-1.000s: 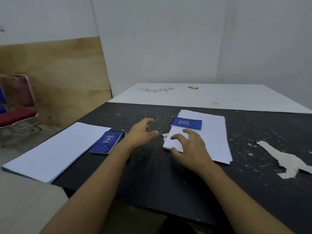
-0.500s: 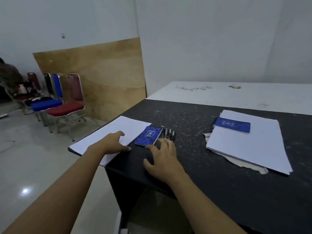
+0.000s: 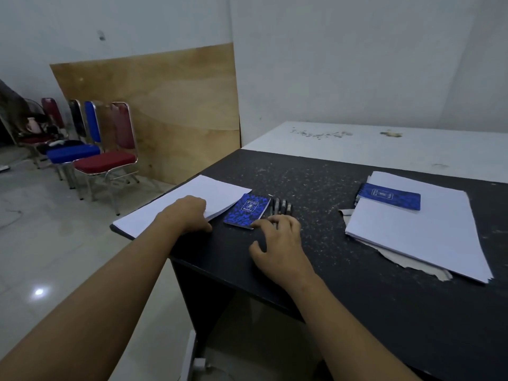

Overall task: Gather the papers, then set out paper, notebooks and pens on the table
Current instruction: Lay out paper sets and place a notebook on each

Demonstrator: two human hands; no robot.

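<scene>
Head view: a paper stack (image 3: 189, 196) lies at the table's (image 3: 343, 284) left corner with the left hand (image 3: 188, 215) on its near edge, grip hidden, so I cannot tell. Just beside it lie a blue notebook (image 3: 247, 209) and pens (image 3: 281, 206). The right hand (image 3: 279, 239), grip wide, touches the notebook's near corner. A second stack (image 3: 417, 235) carries another notebook (image 3: 390, 196).

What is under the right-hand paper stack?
A torn off-white scrap pokes out beneath the paper stack at its near and left edges; the rest is covered.
</scene>
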